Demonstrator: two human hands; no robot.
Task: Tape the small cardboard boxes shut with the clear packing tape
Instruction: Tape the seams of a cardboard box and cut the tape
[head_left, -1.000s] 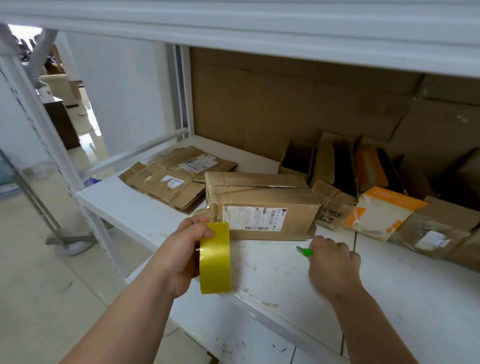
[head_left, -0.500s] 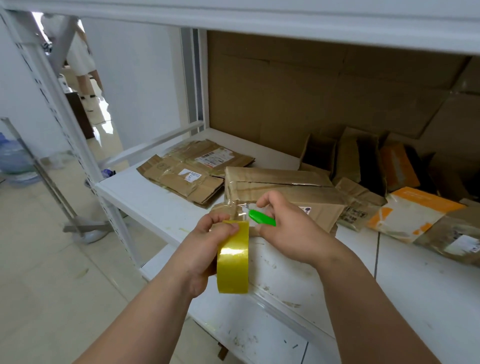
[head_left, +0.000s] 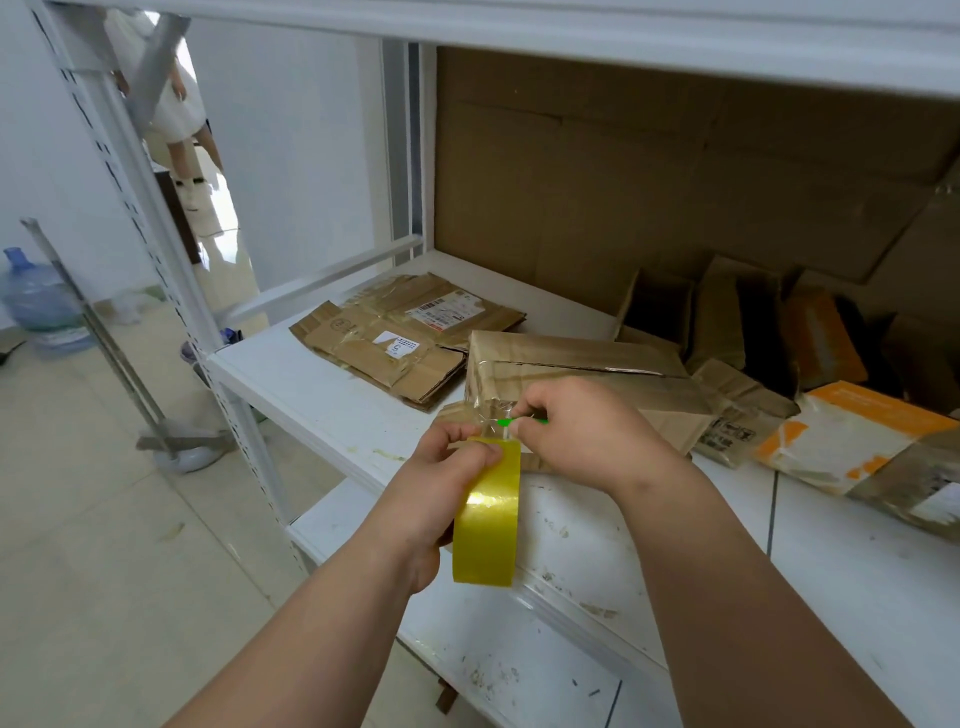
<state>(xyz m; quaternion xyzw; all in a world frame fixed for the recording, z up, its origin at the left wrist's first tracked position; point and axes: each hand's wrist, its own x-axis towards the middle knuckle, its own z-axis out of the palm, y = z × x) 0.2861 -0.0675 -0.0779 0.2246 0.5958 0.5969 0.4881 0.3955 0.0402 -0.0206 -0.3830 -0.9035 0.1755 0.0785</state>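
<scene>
A brown cardboard box (head_left: 587, 371) lies on the white shelf (head_left: 322, 387), its top flaps closed along a seam. My left hand (head_left: 441, 473) grips a yellowish roll of clear packing tape (head_left: 487, 519) just in front of the box's near left corner. A strip of tape (head_left: 491, 413) runs from the roll up to that corner. My right hand (head_left: 576, 431) holds a small green cutter (head_left: 506, 422) against the stretched strip. Most of the cutter is hidden in my fingers.
Flattened cardboard boxes (head_left: 400, 338) lie at the back left of the shelf. More worn boxes and an orange-and-white parcel (head_left: 841, 436) crowd the right. Brown cardboard lines the back. A lower shelf (head_left: 519, 670) sits beneath. A person's legs (head_left: 182, 140) and a water jug (head_left: 36, 301) are at far left.
My right hand left the shelf surface with the green cutter and rose to the tape strip beside the roll. The left hand keeps the roll near the box corner.
</scene>
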